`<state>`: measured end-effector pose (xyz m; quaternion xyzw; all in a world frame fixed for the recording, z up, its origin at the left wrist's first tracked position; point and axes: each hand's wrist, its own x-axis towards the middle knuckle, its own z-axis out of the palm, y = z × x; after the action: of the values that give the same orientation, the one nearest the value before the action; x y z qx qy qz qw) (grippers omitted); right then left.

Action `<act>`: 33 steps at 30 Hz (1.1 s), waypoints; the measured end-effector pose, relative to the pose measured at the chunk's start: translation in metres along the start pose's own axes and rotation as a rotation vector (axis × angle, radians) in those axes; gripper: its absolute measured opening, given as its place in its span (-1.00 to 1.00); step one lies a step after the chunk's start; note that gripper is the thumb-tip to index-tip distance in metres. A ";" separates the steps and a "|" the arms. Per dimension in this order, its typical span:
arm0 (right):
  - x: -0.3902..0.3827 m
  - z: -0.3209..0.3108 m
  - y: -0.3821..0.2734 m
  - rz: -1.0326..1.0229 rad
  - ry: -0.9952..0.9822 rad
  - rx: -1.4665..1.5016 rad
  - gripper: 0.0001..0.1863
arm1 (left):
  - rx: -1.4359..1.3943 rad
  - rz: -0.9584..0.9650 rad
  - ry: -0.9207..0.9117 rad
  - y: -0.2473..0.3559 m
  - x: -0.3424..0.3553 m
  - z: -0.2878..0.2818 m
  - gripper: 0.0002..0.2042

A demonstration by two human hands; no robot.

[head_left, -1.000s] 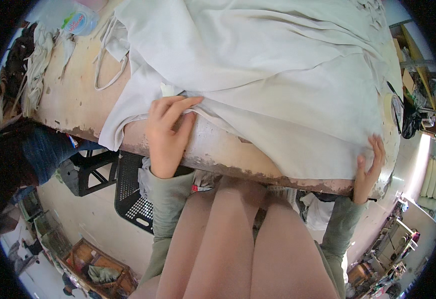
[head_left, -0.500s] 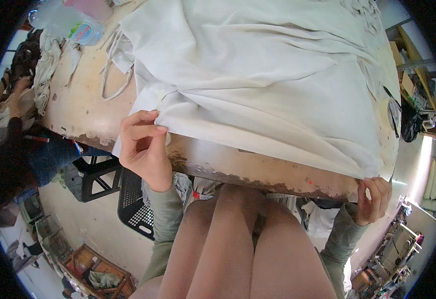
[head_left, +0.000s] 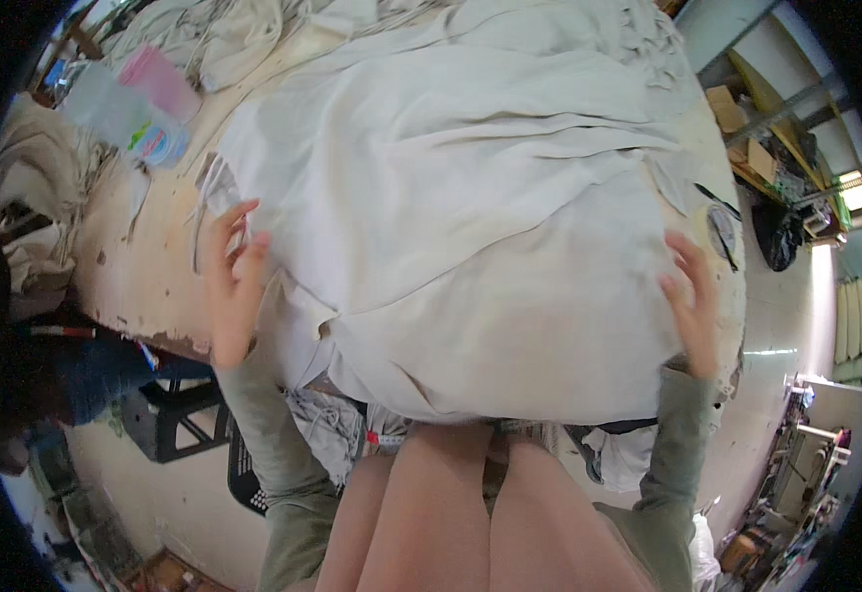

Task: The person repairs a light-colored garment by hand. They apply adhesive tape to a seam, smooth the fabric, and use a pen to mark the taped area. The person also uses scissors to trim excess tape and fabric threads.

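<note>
A pale off-white garment [head_left: 470,247] lies spread over the table, creased in long folds across its far half. Its near part covers the table's front edge and drapes toward my lap. My left hand [head_left: 235,291] hovers at the garment's left border with fingers apart, close to a cloth tie [head_left: 216,185]. Across from it, my right hand [head_left: 691,308] is by the right border, its fingers spread and slightly curled. No cloth shows gripped in either hand. Near the left hand, a small corner of the cloth is folded up.
A clear plastic bottle [head_left: 158,139] and a pink container [head_left: 160,84] stand at the far left. More crumpled cloth [head_left: 239,44] lies behind. A tape roll [head_left: 721,229] and a black tool [head_left: 717,200] are on the right. Another person's blue-clad leg [head_left: 106,380] is at left.
Both hands have let go of the garment's near edge and moved farther up along its sides. That edge now hangs over the table's front. The view has shifted.
</note>
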<state>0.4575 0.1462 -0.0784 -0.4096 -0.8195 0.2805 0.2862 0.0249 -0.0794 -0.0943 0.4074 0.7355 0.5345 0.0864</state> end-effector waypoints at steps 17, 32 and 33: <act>0.057 0.015 0.025 0.291 0.075 -0.465 -0.68 | 0.053 -0.229 0.030 -0.068 0.013 -0.021 -0.66; -0.026 -0.049 0.035 0.360 0.873 0.683 -0.55 | -0.028 -0.153 -0.252 0.015 0.083 -0.024 -0.63; -0.036 -0.050 0.042 0.325 0.877 0.547 -0.57 | -0.042 -0.153 -0.260 0.010 0.078 -0.023 -0.67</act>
<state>0.5321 0.1488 -0.0828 -0.5204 -0.4462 0.3271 0.6505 -0.0344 -0.0405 -0.0526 0.4141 0.7356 0.4844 0.2297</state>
